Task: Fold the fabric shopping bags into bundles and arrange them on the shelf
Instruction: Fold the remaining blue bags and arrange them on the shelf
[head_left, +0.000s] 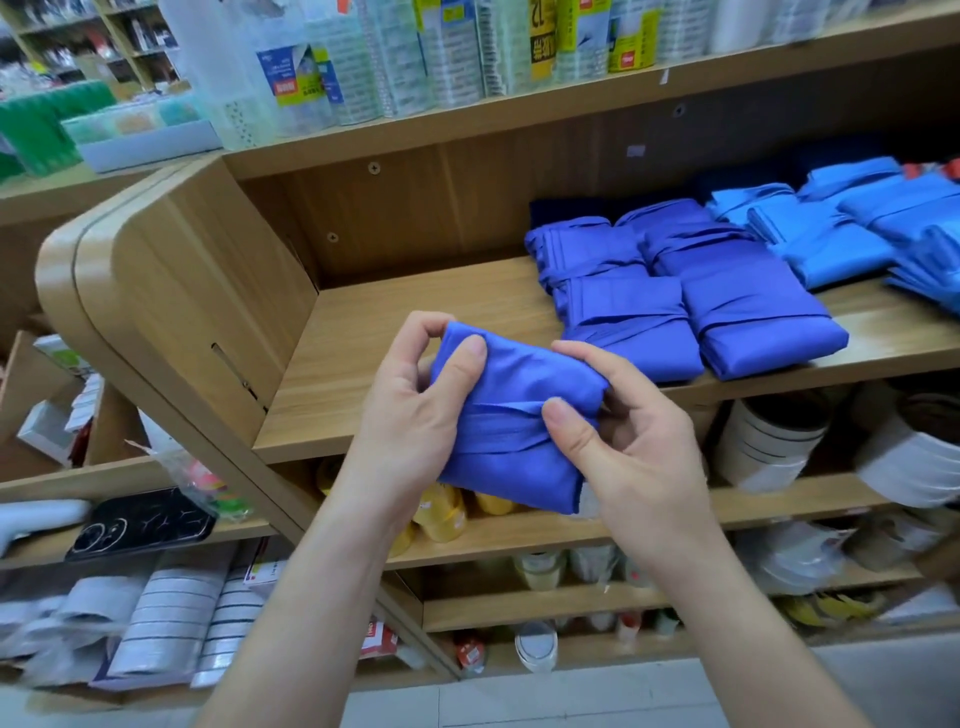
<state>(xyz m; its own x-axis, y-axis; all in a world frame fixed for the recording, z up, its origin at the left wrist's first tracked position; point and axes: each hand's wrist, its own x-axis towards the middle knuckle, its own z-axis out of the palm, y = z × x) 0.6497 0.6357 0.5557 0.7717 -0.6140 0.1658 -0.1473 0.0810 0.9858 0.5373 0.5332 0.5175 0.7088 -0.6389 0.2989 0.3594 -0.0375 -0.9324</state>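
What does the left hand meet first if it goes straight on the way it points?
Besides the bundle it grips, the left hand points over the bare shelf board, left of the stacked bundles. Likely first contact is the back panel; depth is unclear.

Left hand (415, 415), right hand (623, 447) grip blue bag bundle (514, 415) before shelf (415, 322).

Shop (stocked wooden shelves (545, 312)).

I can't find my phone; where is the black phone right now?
Head view, lower left: the phone lies flat on a side shelf, below and left of the held bag, with white rolls on the level beneath.
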